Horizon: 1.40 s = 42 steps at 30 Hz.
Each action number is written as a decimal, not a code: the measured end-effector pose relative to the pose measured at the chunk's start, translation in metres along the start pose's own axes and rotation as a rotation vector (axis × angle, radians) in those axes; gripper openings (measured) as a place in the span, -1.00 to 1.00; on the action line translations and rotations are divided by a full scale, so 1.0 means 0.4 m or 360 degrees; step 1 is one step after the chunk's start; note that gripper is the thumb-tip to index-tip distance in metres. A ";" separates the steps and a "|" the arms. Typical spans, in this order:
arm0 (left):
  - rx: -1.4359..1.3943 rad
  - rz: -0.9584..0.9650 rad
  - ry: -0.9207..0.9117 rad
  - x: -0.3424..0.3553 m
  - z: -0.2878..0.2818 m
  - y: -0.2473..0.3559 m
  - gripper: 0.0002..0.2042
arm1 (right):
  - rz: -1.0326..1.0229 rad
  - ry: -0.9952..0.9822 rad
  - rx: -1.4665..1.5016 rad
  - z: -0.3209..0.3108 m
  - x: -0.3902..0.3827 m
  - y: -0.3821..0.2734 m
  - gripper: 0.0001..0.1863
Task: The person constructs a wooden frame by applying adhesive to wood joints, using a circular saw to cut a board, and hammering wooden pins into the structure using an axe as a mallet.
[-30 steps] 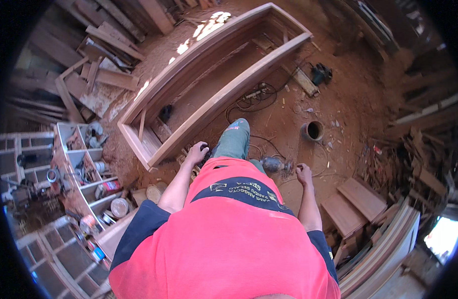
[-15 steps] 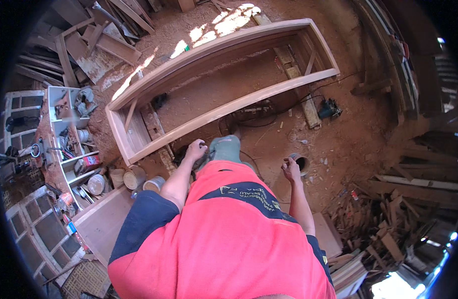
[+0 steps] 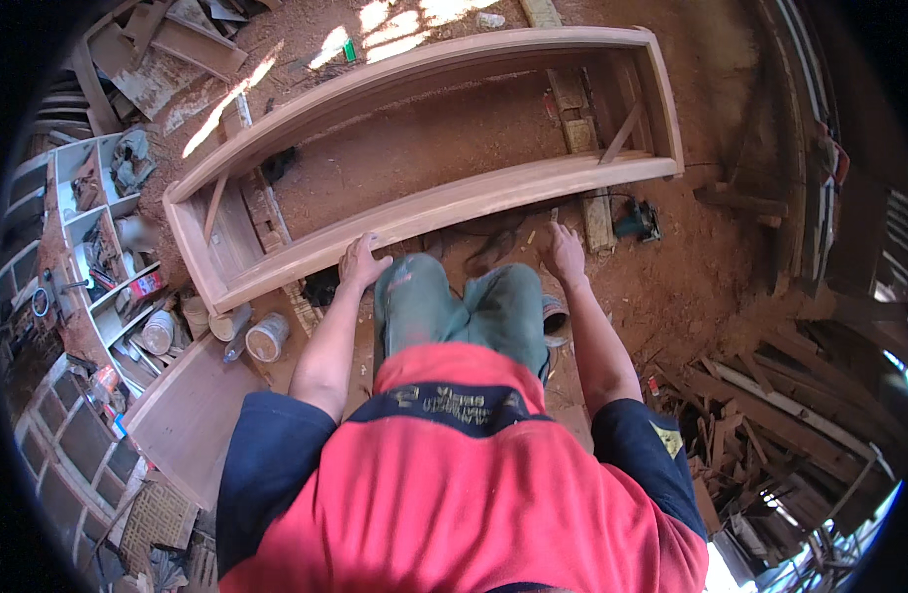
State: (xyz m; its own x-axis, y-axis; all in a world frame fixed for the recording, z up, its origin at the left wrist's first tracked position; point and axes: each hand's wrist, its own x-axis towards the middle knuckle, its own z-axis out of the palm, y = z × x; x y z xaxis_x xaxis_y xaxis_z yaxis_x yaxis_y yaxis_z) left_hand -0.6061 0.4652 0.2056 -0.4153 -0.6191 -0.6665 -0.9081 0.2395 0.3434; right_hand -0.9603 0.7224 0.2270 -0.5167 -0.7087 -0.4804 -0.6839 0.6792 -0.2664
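A long wooden frame (image 3: 454,202), open in the middle with slanted corner braces, lies in front of me across timber supports. My left hand (image 3: 361,263) is at the frame's near rail, its fingertips touching the edge and its thumb spread away. To the right, just short of the same rail, hovers my right hand (image 3: 564,253). Its fingers are bent together, and a thin, pale piece sticks up past them, too small to name. My knees, in green trousers (image 3: 419,296), are bent between the two hands.
A teal power tool (image 3: 638,220) sits beside the right-hand timber support (image 3: 598,222). A round container (image 3: 555,316) stands by my right knee. White tubs (image 3: 267,338) and a cluttered white shelf unit (image 3: 106,301) are at left. Scrap wood (image 3: 731,420) is heaped at right.
My view has shifted, and my legs now show bent beneath me. Both hands have moved forward to the frame; the left now touches its near rail.
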 end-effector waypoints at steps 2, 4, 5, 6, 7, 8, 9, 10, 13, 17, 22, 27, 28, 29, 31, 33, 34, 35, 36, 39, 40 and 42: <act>0.0171 -0.0095 -0.0039 0.042 0.044 -0.003 -0.23 | -0.0150 -0.0163 -0.0257 0.032 0.110 -0.026 -0.38; 0.0390 -0.0046 0.0061 0.106 0.112 -0.010 -0.19 | -0.0319 -0.0270 -0.0570 0.084 0.239 -0.034 -0.30; 0.0449 -0.0066 0.0086 0.145 0.140 -0.006 -0.17 | -0.0393 -0.0238 -0.0592 0.106 0.294 -0.032 -0.27; 0.0516 -0.0089 0.0082 0.165 0.186 -0.017 -0.15 | -0.0454 -0.0234 -0.0605 0.153 0.325 -0.018 -0.24; 0.0586 -0.0112 0.0086 0.185 0.211 -0.025 -0.13 | -0.0473 -0.0218 -0.0634 0.181 0.361 -0.012 -0.29; 0.0608 -0.0072 0.0125 0.221 0.233 -0.031 -0.15 | -0.0486 -0.0201 -0.0663 0.206 0.396 -0.002 -0.35; 0.0638 -0.0042 0.0143 0.235 0.258 -0.052 -0.15 | -0.0500 -0.0208 -0.0682 0.242 0.408 0.006 -0.40; 0.0661 0.0001 0.0172 0.250 0.274 -0.073 -0.16 | -0.0507 -0.0200 -0.0709 0.266 0.419 0.018 -0.46; 0.0677 0.0185 0.0282 0.271 0.293 -0.159 -0.25 | -0.0528 -0.0159 -0.0713 0.309 0.446 0.005 -0.64; 0.0628 0.0289 0.0324 0.283 0.291 -0.159 -0.48 | -0.0497 -0.0168 -0.0762 0.330 0.428 0.031 -0.68; 0.0519 0.0261 0.0221 0.227 0.246 -0.143 -0.50 | -0.0436 -0.0294 -0.0719 0.282 0.413 0.010 -0.68; 0.0510 0.0457 0.0227 0.099 0.179 -0.124 -0.71 | -0.0445 -0.0261 -0.0849 0.212 0.275 -0.001 -0.71; 0.0499 0.0436 0.0115 0.066 0.154 -0.121 -0.73 | -0.0434 -0.0393 -0.0814 0.180 0.244 -0.014 -0.72; 0.0543 0.0412 0.0054 0.035 0.133 -0.113 -0.72 | -0.0429 -0.0431 -0.0786 0.142 0.215 -0.025 -0.72; 0.0606 0.0378 -0.0095 -0.037 0.073 -0.069 -0.63 | -0.0417 -0.0441 -0.0656 0.083 0.149 -0.025 -0.72; 0.0655 0.0350 -0.0205 -0.085 0.033 -0.065 -0.55 | -0.0436 -0.0492 -0.0665 0.031 0.097 -0.032 -0.69; 0.0699 0.0334 -0.0262 -0.107 0.012 -0.049 -0.55 | -0.0444 -0.0518 -0.0674 0.001 0.068 -0.033 -0.67; 0.0805 0.0326 -0.0340 -0.133 -0.011 -0.034 -0.52 | -0.0421 -0.0424 -0.0604 0.021 0.051 -0.012 -0.55; 0.0832 0.0358 -0.0400 -0.154 -0.040 -0.029 -0.50 | -0.0437 -0.0478 -0.0589 -0.020 0.032 -0.024 -0.52; 0.0844 0.0370 -0.0554 -0.219 -0.124 0.039 -0.45 | -0.0487 -0.0557 -0.0513 -0.145 -0.014 -0.038 -0.26; 0.0821 0.0391 -0.0583 -0.229 -0.143 0.043 -0.44 | -0.0523 -0.0551 -0.0514 -0.175 -0.025 -0.044 -0.23; 0.0744 0.0425 -0.0640 -0.248 -0.188 0.046 -0.42 | -0.0605 -0.0541 -0.0514 -0.240 -0.039 -0.073 -0.18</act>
State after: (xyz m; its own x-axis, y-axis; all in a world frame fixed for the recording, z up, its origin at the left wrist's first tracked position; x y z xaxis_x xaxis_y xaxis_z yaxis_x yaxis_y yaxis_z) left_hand -0.5777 0.4749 0.3277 -0.5342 -0.1885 -0.8241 -0.6611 0.7007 0.2682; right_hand -0.9816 0.6952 0.3225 -0.0483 -0.7537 -0.6554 -0.9378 0.2601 -0.2300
